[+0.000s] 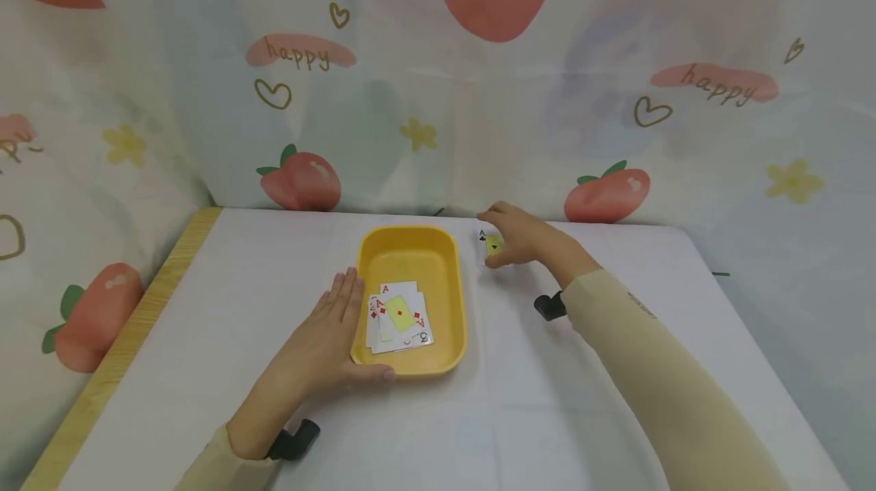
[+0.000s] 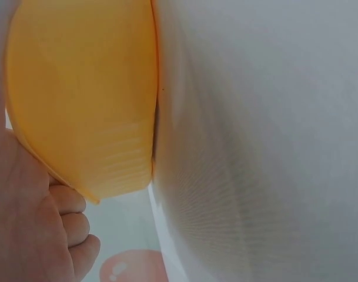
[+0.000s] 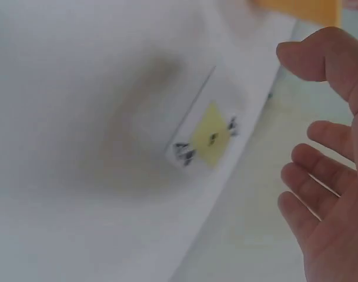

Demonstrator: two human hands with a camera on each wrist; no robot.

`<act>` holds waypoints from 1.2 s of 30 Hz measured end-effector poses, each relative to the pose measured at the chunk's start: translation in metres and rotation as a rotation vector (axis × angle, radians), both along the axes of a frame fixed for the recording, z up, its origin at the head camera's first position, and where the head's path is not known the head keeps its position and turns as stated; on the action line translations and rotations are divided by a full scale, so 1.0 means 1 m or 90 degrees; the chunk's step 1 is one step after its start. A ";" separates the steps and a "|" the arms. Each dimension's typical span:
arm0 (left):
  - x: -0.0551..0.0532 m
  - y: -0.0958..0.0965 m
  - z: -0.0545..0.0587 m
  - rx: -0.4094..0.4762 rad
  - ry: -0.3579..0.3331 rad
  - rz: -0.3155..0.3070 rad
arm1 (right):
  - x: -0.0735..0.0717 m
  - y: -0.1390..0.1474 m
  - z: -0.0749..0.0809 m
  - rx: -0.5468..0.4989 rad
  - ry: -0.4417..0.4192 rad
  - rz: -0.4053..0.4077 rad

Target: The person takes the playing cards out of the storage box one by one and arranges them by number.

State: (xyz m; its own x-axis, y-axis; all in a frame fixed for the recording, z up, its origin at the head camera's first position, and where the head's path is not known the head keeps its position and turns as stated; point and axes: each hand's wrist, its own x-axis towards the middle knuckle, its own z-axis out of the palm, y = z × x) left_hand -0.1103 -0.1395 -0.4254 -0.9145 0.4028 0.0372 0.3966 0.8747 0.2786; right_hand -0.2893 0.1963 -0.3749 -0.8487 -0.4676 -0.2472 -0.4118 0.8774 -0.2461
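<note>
A yellow plastic tray (image 1: 448, 248) stands on the table, with several playing cards (image 1: 400, 316) overlapping inside, an ace of diamonds on top. My left hand (image 1: 322, 343) rests along its left rim, fingers straight and thumb stretched by the near corner. In the left wrist view the tray's outer wall (image 2: 84, 106) fills much of the picture. My right hand (image 1: 523, 236) is spread above a single ace of clubs (image 1: 493, 245), to the right of the tray's far end. The right wrist view shows that card (image 3: 209, 138) flat on the table, apart from the fingers.
A white cloth (image 1: 561, 415) covers the table, whose wooden edge (image 1: 130, 339) shows at left. Behind hangs a patterned curtain (image 1: 493, 134) with printed fruit and hearts. Dark straps with black blocks (image 1: 296, 441) sit at both wrists.
</note>
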 end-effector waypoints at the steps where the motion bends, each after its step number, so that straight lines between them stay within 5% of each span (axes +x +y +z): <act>1: 0.000 0.000 0.000 0.000 -0.001 0.001 | 0.004 -0.003 0.004 -0.010 0.009 0.014; 8: -0.002 -0.001 -0.002 -0.007 -0.007 0.009 | 0.034 -0.035 0.031 -0.043 0.048 0.094; 13: -0.002 -0.001 -0.002 -0.003 -0.005 0.005 | 0.052 -0.060 0.035 -0.048 0.058 0.173; 22: -0.002 0.000 -0.001 -0.004 -0.005 -0.005 | 0.075 -0.092 0.022 -0.034 0.035 0.234; 36: -0.002 -0.002 -0.003 -0.007 -0.005 -0.012 | 0.086 -0.119 -0.006 0.013 0.007 0.287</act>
